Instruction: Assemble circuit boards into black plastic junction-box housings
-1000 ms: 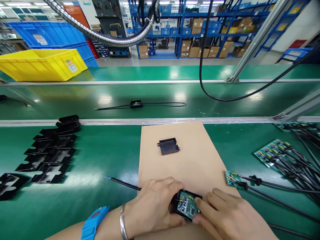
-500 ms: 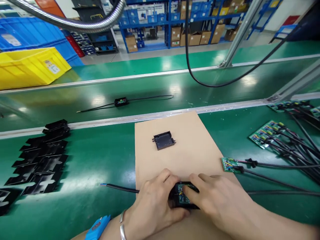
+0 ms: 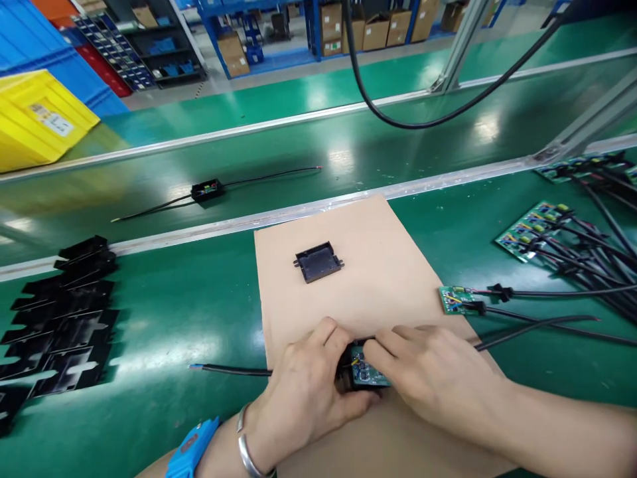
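Note:
My left hand point(image 3: 316, 378) is closed around the left end of a small black plastic housing point(image 3: 344, 380), thumb along its near side. Inside the housing lies a green circuit board point(image 3: 367, 373), partly covered by my fingers. My right hand point(image 3: 428, 368) grips the housing's right end, fingertips at the board's upper right edge. A black cable point(image 3: 233, 370) with a blue-tipped end runs out to the left, and another black cable point(image 3: 537, 325) leaves on the right. Farther up the cardboard sheet point(image 3: 358, 292) lies a second, open black housing point(image 3: 319, 262).
At the left lie several black housings point(image 3: 74, 332). On the right are a circuit board with cables point(image 3: 454, 301) and a pile of cabled boards point(image 3: 535, 229). A wired unit point(image 3: 206, 190) rests beyond the metal rail point(image 3: 219, 234). A yellow bin point(image 3: 44, 119) stands at the back left.
The view has shifted, so the scene sits higher and farther left. My right fingers have moved from on top of the board to its right edge. The right cable's end now shows.

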### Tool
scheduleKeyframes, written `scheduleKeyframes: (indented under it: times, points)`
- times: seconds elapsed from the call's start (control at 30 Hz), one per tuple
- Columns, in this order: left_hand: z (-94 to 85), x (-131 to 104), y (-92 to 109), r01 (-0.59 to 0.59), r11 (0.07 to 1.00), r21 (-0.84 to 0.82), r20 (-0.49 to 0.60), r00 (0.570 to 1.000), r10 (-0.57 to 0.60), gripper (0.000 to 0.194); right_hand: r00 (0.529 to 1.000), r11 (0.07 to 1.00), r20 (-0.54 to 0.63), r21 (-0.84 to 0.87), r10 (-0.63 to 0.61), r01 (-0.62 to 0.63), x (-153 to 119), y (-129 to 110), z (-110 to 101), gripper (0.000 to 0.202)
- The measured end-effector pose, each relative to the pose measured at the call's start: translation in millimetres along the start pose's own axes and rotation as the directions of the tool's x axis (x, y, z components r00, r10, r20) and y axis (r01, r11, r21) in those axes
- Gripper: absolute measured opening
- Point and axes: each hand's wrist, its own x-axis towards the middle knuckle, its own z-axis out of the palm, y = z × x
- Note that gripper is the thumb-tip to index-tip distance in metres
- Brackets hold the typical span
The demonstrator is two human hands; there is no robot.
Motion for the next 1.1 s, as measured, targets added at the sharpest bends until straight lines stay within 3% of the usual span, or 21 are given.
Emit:
scheduleKeyframes:
  times: [0.17, 0.37, 0.47, 0.6, 0.83, 0.93, 1.03, 1.1]
  points:
    - [-4.1, 1.0, -0.8, 0.006, 0.999, 0.047, 0.033, 0.999, -0.008, 0.043, 0.983, 0.988, -0.153, -0.134, -0.099, 0.079, -3.2, -1.0, 9.8, 0.014]
    - [-12.6, 3.4, -1.9, -0.021, 1.0, -0.016, 0.057, 0.998, 0.022, 0.041, 0.965, 0.951, -0.035, -0.183, -0.26, 0.25, 9.3, 7.1, 9.9, 0.002]
    - [-11.1, 2.4, -1.7, -0.022, 0.999, -0.042, 0.037, 0.999, 0.023, 0.046, 0.976, 0.973, 0.036, -0.074, -0.214, 0.216, 10.5, 11.3, 8.3, 0.009]
    - [-6.5, 1.4, -2.3, -0.002, 1.0, -0.03, 0.01, 1.0, 0.002, 0.045, 0.994, 0.996, 0.085, 0.055, -0.073, 0.068, 10.9, 9.6, 2.7, 0.013]
    - [-5.1, 2.7, -3.9, -0.027, 0.999, -0.031, -0.008, 1.0, 0.026, 0.045, 0.974, 0.989, 0.169, -0.026, 0.15, -0.148, 14.6, -8.5, 0.3, 0.011]
    - [-6.3, 2.8, -3.2, -0.025, 0.999, -0.024, -0.005, 1.0, 0.025, 0.045, 0.98, 0.994, 0.163, -0.006, 0.112, -0.112, 16.3, -9.4, 1.1, 0.01]
    - [-7.7, 3.1, -2.4, -0.027, 0.999, -0.018, 0.007, 1.0, 0.027, 0.045, 0.997, 0.996, 0.076, 0.091, -0.002, -0.005, 16.0, -3.2, 4.0, 0.014]
    - [-8.2, 3.1, -2.5, -0.018, 1.0, -0.006, 0.014, 1.0, 0.018, 0.044, 0.999, 0.988, 0.033, 0.155, -0.01, 0.005, 14.1, 2.0, 7.4, 0.013]
